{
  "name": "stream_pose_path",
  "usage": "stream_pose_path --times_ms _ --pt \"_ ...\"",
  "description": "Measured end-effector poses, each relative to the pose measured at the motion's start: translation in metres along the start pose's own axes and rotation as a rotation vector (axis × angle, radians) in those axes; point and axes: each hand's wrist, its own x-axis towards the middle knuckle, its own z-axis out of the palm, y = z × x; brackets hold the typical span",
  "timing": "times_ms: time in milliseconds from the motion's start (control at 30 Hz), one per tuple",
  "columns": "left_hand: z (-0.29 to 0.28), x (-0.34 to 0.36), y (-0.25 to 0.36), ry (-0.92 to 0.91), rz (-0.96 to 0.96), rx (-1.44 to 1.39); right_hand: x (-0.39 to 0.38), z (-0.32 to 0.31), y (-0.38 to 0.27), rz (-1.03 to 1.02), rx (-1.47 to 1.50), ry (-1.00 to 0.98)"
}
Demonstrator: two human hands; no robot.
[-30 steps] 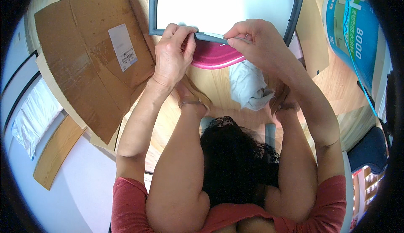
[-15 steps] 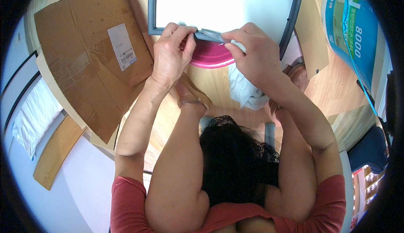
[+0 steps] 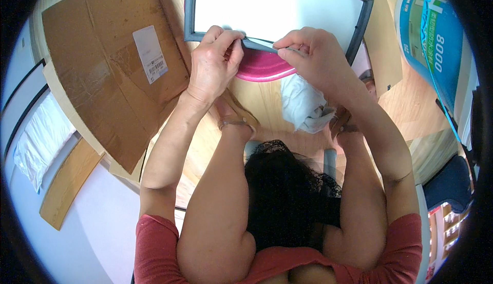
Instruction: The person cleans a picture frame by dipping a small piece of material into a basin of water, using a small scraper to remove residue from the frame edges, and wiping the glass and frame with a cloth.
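Observation:
A white panel (image 3: 272, 6) in a dark grey frame (image 3: 192, 6) rests tilted over a round pink plastic piece (image 3: 264, 67), perhaps a stool or basin. My left hand (image 3: 215, 60) is closed in a pinch on the frame's near edge. My right hand (image 3: 316, 58) pinches a thin, pale silvery strip (image 3: 259, 41), which tapers toward my left fingertips along that edge. Whether it is a blade or a piece of film, I cannot tell. Part of the strip is hidden by my right fingers.
A brown cardboard box (image 3: 108, 78) with a white label stands at left. Crumpled white cloth (image 3: 305, 104) lies between my feet. A flat cardboard piece (image 3: 382, 42) is behind the panel's right side. A blue package (image 3: 436, 42) with a blue cord stands at far right.
The framed panel has shifted slightly right, with both hands moving along. The silvery strip sits at a slightly different angle, and more of the white cloth shows.

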Motion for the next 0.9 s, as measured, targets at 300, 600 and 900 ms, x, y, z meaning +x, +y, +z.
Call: stream_pose_path --times_ms 300,600,900 --pt "0.001 -0.001 -0.001 0.009 -0.007 -0.029 -0.007 0.013 -0.01 0.028 -0.323 0.121" --pt "0.004 -0.001 -0.001 0.024 0.029 -0.045 0.01 0.007 -0.003 0.14 -0.222 -0.015" --pt "0.004 -0.004 -0.003 0.034 0.0 -0.052 0.009 0.016 -0.022 0.055 -0.137 -0.096"
